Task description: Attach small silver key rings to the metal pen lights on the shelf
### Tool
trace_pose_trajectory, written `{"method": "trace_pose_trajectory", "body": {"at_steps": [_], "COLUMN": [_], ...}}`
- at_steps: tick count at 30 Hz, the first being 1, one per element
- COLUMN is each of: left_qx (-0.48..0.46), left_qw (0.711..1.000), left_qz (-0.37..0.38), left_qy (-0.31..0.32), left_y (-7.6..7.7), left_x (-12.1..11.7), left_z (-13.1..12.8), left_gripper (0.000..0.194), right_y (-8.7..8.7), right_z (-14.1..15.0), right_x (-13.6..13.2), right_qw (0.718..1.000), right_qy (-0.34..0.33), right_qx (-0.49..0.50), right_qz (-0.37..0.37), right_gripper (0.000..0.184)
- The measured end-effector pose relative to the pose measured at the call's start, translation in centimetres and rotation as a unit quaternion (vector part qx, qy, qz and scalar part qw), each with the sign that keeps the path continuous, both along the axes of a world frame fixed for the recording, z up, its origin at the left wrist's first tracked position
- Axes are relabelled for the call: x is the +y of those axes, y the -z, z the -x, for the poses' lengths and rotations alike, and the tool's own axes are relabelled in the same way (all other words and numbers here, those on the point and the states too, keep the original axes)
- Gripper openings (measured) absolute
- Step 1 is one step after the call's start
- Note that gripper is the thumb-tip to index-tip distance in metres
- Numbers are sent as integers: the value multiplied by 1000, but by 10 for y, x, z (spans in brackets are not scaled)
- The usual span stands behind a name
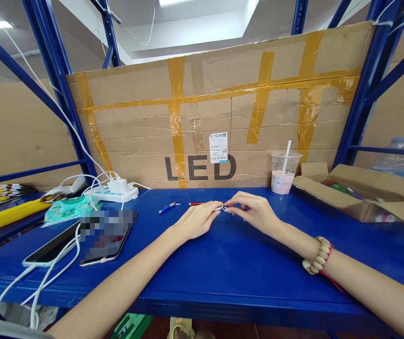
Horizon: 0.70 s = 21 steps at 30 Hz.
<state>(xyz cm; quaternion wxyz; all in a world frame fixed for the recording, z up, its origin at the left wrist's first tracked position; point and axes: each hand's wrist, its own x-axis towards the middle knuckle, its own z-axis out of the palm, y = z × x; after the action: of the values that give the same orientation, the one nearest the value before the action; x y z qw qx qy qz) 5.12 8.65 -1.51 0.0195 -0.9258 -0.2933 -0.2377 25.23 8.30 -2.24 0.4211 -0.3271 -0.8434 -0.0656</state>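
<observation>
Two bare hands work on one small shiny piece (224, 208) above the blue tabletop (216, 268): the left hand (197, 220) pinches one end, and the right hand (256, 213) has thumb and fingers closed on the other. That piece looks mid-handling, not yet set down. Just beyond the left hand lies a slim red item (195, 204), partly hidden, with a slim blue item (169, 207) to its left, neither of them gripped. Whether those two are finished or waiting cannot be told, nor can the held piece's exact state.
</observation>
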Motion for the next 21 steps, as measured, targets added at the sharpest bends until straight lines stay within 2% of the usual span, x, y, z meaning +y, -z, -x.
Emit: {"method": "trace_pose_trajectory", "body": {"at_steps": [14, 21], "left_qx": [0, 34], "left_qw": [999, 999], "left_qz": [29, 21], "left_qy": [-15, -10], "left_y": [4, 9], "left_x": [-1, -2], "left_z": [-1, -1], "left_gripper": [22, 18], "right_y": [-1, 5], "right_z": [0, -1], "right_x": [-1, 3], "right_qw": [999, 994], "right_qy": [-28, -78], "right_qx": [13, 17], "right_qz": [36, 79], "right_gripper": [21, 21]}}
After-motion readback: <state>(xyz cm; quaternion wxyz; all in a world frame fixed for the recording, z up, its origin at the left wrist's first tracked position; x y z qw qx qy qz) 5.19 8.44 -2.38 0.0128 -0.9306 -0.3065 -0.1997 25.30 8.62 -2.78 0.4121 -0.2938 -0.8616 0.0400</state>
